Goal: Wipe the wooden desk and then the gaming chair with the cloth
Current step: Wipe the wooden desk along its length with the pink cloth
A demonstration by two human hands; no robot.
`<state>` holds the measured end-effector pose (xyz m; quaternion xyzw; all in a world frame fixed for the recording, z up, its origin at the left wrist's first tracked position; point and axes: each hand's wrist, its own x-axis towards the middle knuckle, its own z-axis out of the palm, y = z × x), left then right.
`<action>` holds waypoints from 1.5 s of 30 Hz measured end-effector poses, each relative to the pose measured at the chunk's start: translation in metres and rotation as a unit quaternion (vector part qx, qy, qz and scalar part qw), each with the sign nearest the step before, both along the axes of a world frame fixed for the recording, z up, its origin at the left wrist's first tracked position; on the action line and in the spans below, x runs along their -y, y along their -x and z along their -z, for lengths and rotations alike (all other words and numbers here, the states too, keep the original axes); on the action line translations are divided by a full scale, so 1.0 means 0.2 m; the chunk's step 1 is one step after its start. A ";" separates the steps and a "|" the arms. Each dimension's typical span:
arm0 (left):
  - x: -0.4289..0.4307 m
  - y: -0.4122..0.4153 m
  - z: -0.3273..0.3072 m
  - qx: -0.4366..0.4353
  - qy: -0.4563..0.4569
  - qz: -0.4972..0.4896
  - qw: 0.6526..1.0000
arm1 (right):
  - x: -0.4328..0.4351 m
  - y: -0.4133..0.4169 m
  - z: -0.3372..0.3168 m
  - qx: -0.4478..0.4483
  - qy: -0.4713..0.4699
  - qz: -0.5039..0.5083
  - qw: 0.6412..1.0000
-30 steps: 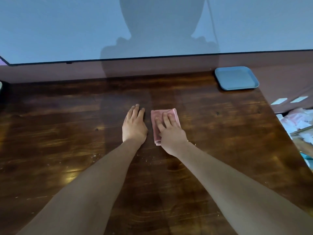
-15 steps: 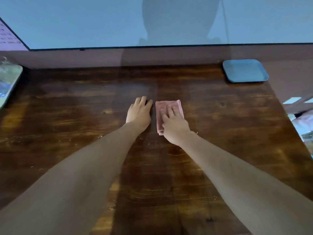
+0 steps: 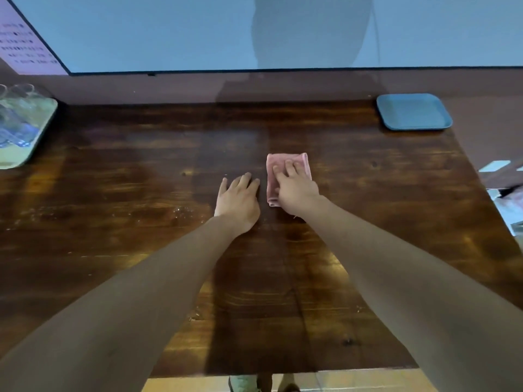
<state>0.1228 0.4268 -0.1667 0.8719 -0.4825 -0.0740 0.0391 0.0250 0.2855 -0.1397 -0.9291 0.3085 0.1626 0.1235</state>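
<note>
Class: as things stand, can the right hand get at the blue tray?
Probably yes: only bare desk lies between the right hand, pressing the pink cloth, and the blue tray.

wall (image 3: 283, 86): maroon | board (image 3: 141, 32): pale blue, dark-edged | floor (image 3: 368, 383): tan

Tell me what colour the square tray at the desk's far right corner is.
Blue, a plain muted blue, on the tray in the head view.
</note>
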 end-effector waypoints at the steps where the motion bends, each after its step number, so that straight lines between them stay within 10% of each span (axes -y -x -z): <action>1: 0.00 0.01 0.00 -0.004 -0.018 0.003 1.000 | -0.02 0.02 0.00 -0.004 0.001 0.001 1.000; 31: -0.50 0.62 0.01 0.075 -0.034 -0.018 0.996 | -0.54 0.60 0.01 -0.013 0.002 -0.043 0.999; 45: -0.63 0.68 0.10 0.032 0.099 -0.056 0.993 | -0.52 0.56 -0.02 0.008 -0.022 -0.008 1.000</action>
